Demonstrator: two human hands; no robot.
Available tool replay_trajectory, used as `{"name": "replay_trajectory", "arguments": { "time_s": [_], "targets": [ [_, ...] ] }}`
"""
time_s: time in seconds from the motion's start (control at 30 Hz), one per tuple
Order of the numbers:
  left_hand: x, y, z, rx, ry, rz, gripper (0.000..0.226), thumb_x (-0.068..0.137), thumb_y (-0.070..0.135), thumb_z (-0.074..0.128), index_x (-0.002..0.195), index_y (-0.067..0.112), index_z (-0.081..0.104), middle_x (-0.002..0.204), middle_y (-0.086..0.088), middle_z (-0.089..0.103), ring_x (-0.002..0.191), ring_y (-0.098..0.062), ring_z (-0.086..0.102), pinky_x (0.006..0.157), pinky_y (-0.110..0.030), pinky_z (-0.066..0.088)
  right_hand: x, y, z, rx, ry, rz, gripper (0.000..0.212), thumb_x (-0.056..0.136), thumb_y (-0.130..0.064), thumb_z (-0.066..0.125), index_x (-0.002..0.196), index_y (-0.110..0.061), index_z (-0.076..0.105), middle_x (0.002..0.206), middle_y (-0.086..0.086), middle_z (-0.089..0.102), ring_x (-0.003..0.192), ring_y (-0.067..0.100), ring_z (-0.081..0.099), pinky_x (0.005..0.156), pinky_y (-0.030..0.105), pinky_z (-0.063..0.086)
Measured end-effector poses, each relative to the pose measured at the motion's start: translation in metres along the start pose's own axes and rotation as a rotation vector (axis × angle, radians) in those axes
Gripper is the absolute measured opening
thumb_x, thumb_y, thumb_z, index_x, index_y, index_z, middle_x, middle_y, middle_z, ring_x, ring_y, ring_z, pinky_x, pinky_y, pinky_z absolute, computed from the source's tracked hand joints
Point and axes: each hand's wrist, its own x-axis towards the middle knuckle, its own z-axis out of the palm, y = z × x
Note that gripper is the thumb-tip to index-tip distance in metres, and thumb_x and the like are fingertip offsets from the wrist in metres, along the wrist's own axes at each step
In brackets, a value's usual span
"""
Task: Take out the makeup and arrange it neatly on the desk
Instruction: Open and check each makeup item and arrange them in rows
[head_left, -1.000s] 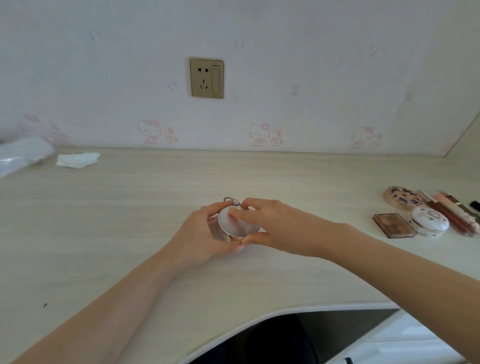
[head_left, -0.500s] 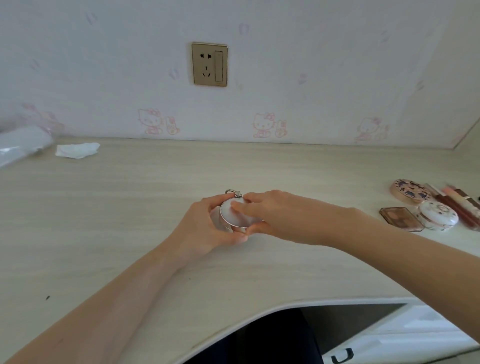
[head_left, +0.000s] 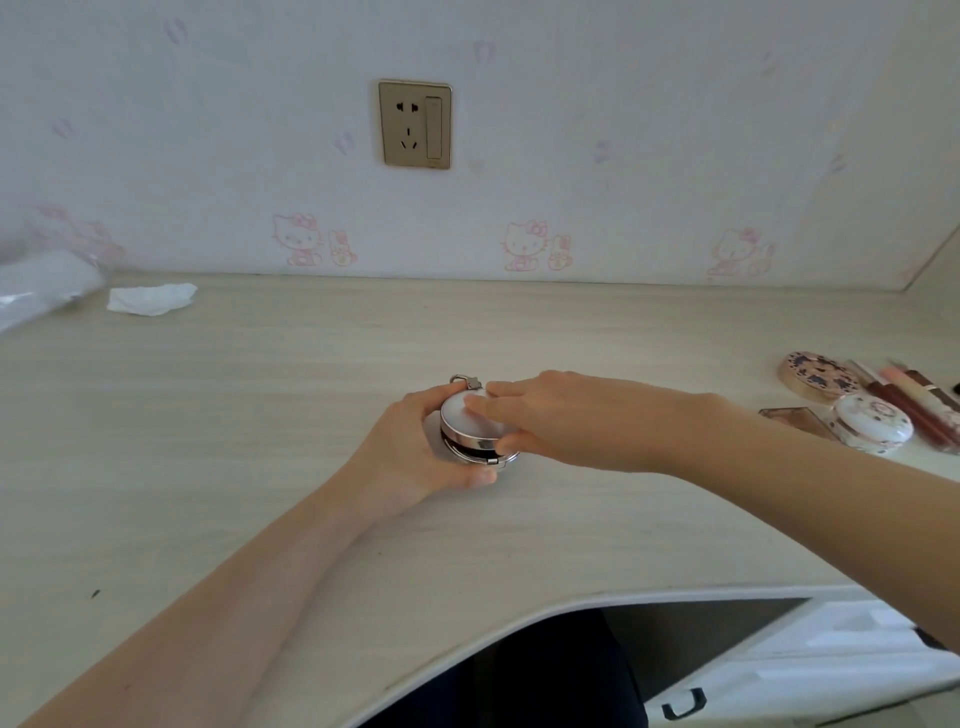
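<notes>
Silver-rimmed round compact (head_left: 474, 430) at mid-desk (head_left: 260, 415), lid slightly ajar | head view: left hand (head_left: 415, 457) cups its base, right hand (head_left: 550, 415) pinches the lid between fingers on top and thumb at the rim | likely light, rigid, slick, hinge fragile | best held by the rim, both halves together

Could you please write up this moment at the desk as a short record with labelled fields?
Surface: pale wood-grain desk
Held item: round silver compact, its lid slightly ajar at the front
Left hand: grips the compact's base from the left side
Right hand: fingers on the lid, thumb at its front edge
Set out at right: patterned round compact, white round compact, brown palette, slim tubes
Back left: crumpled tissue
Wall: socket
</notes>
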Motion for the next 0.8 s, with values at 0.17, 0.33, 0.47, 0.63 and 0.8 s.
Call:
{"name": "replay_trajectory", "arguments": {
  "time_s": [0.17, 0.33, 0.47, 0.63, 0.8],
  "targets": [
    [0.001, -0.003, -0.001, 0.004, -0.043, 0.047, 0.072, 0.051, 0.018, 0.088, 0.109, 0.045, 0.055, 0.111, 0.027, 0.064, 0.103, 0.008, 0.06, 0.082, -0.004, 0.043, 0.0, 0.004, 0.01, 0.03, 0.049, 0.001, 0.031, 0.102, -0.021, 0.039, 0.131, -0.03, 0.038, 0.115, -0.007, 0.053, 0.091, 0.019, 0.056, 0.076, 0.037, 0.048],
    [0.003, -0.006, -0.002, 0.015, -0.063, 0.061, 0.08, 0.051, 0.017, 0.088, 0.115, 0.048, 0.05, 0.11, 0.026, 0.065, 0.103, 0.006, 0.061, 0.079, -0.003, 0.043, 0.0, 0.006, 0.002, 0.247, 0.072, 0.006, 0.025, 0.102, -0.031, 0.036, 0.123, -0.042, 0.04, 0.114, -0.006, 0.061, 0.094, 0.024, 0.061, 0.08, 0.045, 0.051],
    [0.003, -0.009, -0.002, 0.093, -0.055, -0.003, 0.098, 0.044, 0.039, 0.087, 0.126, 0.05, 0.037, 0.117, 0.028, 0.058, 0.11, 0.013, 0.052, 0.092, -0.013, 0.041, 0.002, 0.007, 0.001, 0.284, 0.046, 0.052, 0.027, 0.102, -0.033, 0.033, 0.124, -0.03, 0.048, 0.108, -0.001, 0.063, 0.092, 0.025, 0.06, 0.081, 0.047, 0.049],
    [0.0, -0.011, -0.003, 0.194, -0.063, -0.039, 0.102, 0.038, 0.053, 0.084, 0.123, 0.065, 0.029, 0.122, 0.031, 0.053, 0.119, 0.007, 0.047, 0.102, -0.023, 0.04, -0.003, 0.004, 0.002, 0.339, 0.039, 0.06, 0.033, 0.103, -0.031, 0.033, 0.134, -0.037, 0.043, 0.113, -0.008, 0.063, 0.093, 0.019, 0.058, 0.084, 0.041, 0.047],
    [-0.003, -0.011, -0.004, 0.327, -0.099, -0.045, 0.127, 0.035, 0.062, 0.085, 0.143, 0.047, 0.021, 0.137, 0.023, 0.04, 0.129, 0.004, 0.035, 0.107, -0.022, 0.031, -0.008, 0.001, 0.011, 0.328, 0.019, 0.053, 0.035, 0.103, -0.032, 0.031, 0.137, -0.038, 0.04, 0.112, -0.007, 0.063, 0.092, 0.017, 0.057, 0.084, 0.04, 0.047]
  ]
}}
